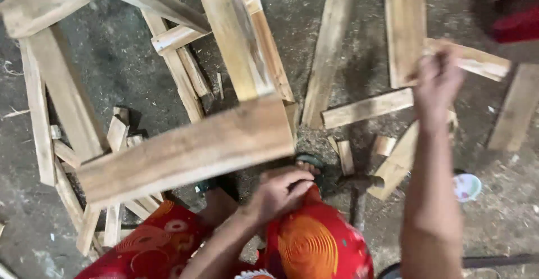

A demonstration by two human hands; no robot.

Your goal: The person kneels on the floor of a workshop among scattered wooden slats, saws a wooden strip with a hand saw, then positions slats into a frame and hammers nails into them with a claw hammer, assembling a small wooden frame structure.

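The person sits low over a dusty concrete floor, knees covered in red patterned cloth. The right hand is stretched forward and closed around a short wood strip, which it holds among the other loose boards on the floor; the picture is blurred there, so I cannot tell whether the strip is off the ground. The left hand is curled loosely near the knee, just below a wide plank that belongs to a rough wooden frame — whether it presses on something or only rests, I cannot tell. A hammer lies on the floor between the two arms, its head near a small foot in a sandal.

To do this picking well, I think the strip should be gripped nearer its middle, so it does not swing and knock the neighbouring pieces. Old nails and splinters are likely in such offcuts — bare fingers should close on the flat faces, not the broken ends. The frame stands tilted and close; keeping the left hand on it would probably steady it while the other arm reaches.
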